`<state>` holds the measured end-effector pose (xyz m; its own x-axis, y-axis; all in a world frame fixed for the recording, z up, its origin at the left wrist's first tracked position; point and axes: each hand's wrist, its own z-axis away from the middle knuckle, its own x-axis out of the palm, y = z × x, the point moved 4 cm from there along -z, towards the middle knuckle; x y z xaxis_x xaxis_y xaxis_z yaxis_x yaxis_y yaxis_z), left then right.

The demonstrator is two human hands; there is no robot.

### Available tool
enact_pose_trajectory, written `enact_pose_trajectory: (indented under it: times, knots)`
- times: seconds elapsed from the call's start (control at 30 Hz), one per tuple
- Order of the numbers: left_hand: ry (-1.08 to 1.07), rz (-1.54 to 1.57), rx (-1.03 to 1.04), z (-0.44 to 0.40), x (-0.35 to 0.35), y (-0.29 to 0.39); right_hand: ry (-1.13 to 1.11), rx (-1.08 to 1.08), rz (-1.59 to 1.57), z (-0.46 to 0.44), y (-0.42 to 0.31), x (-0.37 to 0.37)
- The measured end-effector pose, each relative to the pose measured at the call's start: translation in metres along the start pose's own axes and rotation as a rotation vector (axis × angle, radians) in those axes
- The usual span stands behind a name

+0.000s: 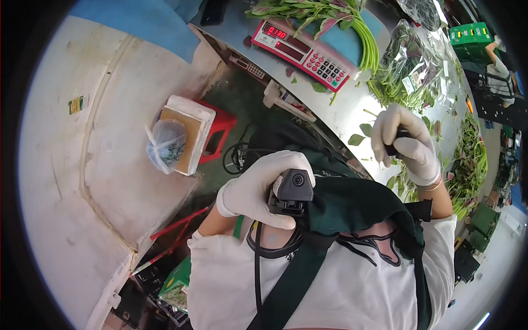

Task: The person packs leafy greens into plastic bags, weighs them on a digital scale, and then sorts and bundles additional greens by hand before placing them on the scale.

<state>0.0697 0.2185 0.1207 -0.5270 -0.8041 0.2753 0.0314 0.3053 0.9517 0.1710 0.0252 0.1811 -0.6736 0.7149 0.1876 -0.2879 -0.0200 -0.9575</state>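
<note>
My left hand [264, 184], in a white glove, is closed round a black camera-like device [296, 188] in front of my chest. My right hand [407, 144], gloved too, has its fingers curled round a small black object [400, 142] over the table's edge. Beyond the hands, a red and white scale [301, 54] on the metal table [352, 104] shows 0.130. A bunch of leafy greens [367, 41] with long green stems lies on the scale. Clear plastic bags of greens [410, 69] are to its right.
More loose greens [470, 159] lie at the right. On the left, a knotted plastic bag [166, 146] rests on a white foam box [199, 129] over a red stool [221, 132]. Another person [499, 77] is near green crates [470, 39] at the upper right.
</note>
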Motion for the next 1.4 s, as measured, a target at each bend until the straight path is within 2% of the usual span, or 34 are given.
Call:
enact_pose_trajectory:
  times: [0.13,0.2,0.27,0.3,0.33,0.37,0.4,0.47,0.57,0.6,0.63,0.67,0.73,0.8,0.87,1.0,1.13,1.23,1.33,1.4]
  knots:
    - [-0.016,-0.010,-0.025,-0.001,-0.002,0.002,-0.168,0.018,0.279,0.035,-0.003,-0.042]
    - [-0.019,0.020,-0.051,-0.001,-0.005,0.001,-0.522,0.180,0.239,0.053,-0.020,-0.047]
    - [-0.055,0.074,-0.086,-0.001,-0.008,-0.005,-0.701,0.227,0.497,0.075,-0.025,-0.049]
    - [-0.023,0.155,-0.091,-0.006,-0.009,-0.001,-0.716,0.167,0.681,0.079,-0.034,-0.042]
    - [0.003,0.238,-0.098,-0.010,-0.009,0.002,-0.646,0.195,0.676,0.082,-0.033,-0.044]
    - [0.093,0.169,-0.051,-0.016,-0.019,0.000,-0.569,0.223,0.667,0.086,-0.032,-0.046]
    - [0.145,0.254,0.032,-0.021,-0.030,-0.013,-0.483,0.250,0.658,0.092,-0.031,-0.051]
    - [0.199,0.265,-0.045,-0.049,-0.060,-0.030,-0.274,0.241,0.585,0.099,-0.022,-0.068]
    - [-0.174,0.055,-0.247,-0.120,-0.031,-0.043,-0.223,0.207,0.611,0.100,-0.016,-0.076]
    - [-0.398,0.158,-0.339,-0.141,-0.005,-0.050,-0.156,0.196,0.507,0.102,-0.013,-0.076]
    - [-0.601,0.133,-0.366,-0.156,0.027,-0.057,-0.146,0.111,0.430,0.099,-0.017,-0.074]
    - [-0.787,0.094,-0.394,-0.164,0.060,-0.062,-0.079,0.109,0.501,0.101,-0.016,-0.078]
    - [-1.050,0.185,-0.440,-0.162,0.110,-0.079,-0.148,0.185,0.507,0.112,-0.007,-0.084]
    - [-1.208,0.367,-0.544,-0.148,0.144,-0.079,-0.304,0.269,0.556,0.129,0.006,-0.072]
    - [-1.322,0.426,-0.492,-0.140,0.167,-0.064,-0.400,0.359,0.545,0.142,0.017,-0.057]
    - [-1.220,0.531,-0.821,-0.123,0.178,-0.064,-0.320,0.197,0.731,0.147,0.013,-0.043]
    - [-1.284,0.502,-0.866,-0.122,0.183,-0.067,-0.298,0.198,0.868,0.147,0.006,-0.042]
    - [-1.307,0.534,-0.892,-0.118,0.181,-0.069,-0.238,0.075,0.867,0.147,0.001,-0.037]
    - [-1.309,0.489,-0.836,-0.120,0.178,-0.065,-0.139,0.007,0.962,0.151,-0.006,-0.035]
    - [-1.285,0.393,-0.822,-0.117,0.173,-0.070,-0.156,-0.008,1.009,0.152,-0.014,-0.032]
